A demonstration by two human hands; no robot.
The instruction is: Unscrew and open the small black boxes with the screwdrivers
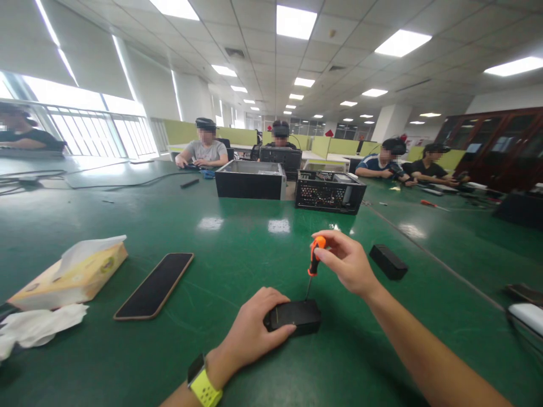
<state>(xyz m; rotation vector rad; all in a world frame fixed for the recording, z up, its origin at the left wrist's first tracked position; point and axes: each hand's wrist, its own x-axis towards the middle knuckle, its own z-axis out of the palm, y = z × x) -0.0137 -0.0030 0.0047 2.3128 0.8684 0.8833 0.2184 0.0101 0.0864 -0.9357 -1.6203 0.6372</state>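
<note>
My right hand is closed around the orange-and-black handle of a screwdriver, which stands nearly upright. Its thin shaft reaches down to the far edge of a small black box-shaped device; I cannot make out a screw at the tip. My left hand grips that device from its left end, fingers along the far side and thumb along the near side, holding it against the green table. To the right of my right hand lies a similar black block, touched by neither hand.
On the left are a phone, a tissue pack and crumpled tissue. Two computer cases stand across the table. Another screwdriver lies far right. Several people sit around the far side.
</note>
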